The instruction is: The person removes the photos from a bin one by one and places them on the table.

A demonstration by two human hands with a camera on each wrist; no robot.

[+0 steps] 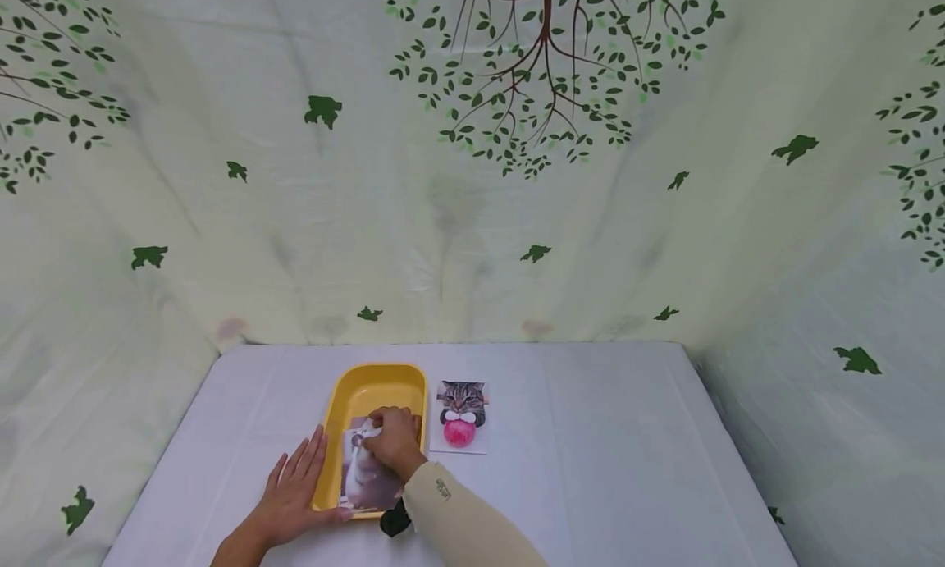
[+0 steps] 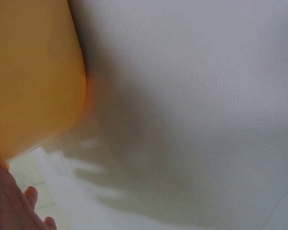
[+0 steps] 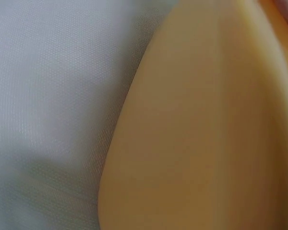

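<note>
A yellow tray (image 1: pixel 375 378) stands on the white table. Inside its near half lies a photo card (image 1: pixel 362 473) showing a pale, furry animal. My right hand (image 1: pixel 394 440) reaches in over the tray's right side, its bent fingers and thumb pinching at the card's upper part; the wrist covers some of the picture. Along the left rim my left hand (image 1: pixel 291 489) rests with straight fingers, its thumb at the near corner. The left wrist view has the tray's outer wall (image 2: pixel 33 72) beside that hand. In the right wrist view the tray wall (image 3: pixel 168 134) fills most of the picture.
Just right of the tray, a second photo card (image 1: pixel 461 415) of a tabby cat with a pink ball lies flat. White cloth covers the table (image 1: pixel 605 444). Pale curtains (image 1: pixel 458 222) with printed leaves and birds surround it at the back and sides.
</note>
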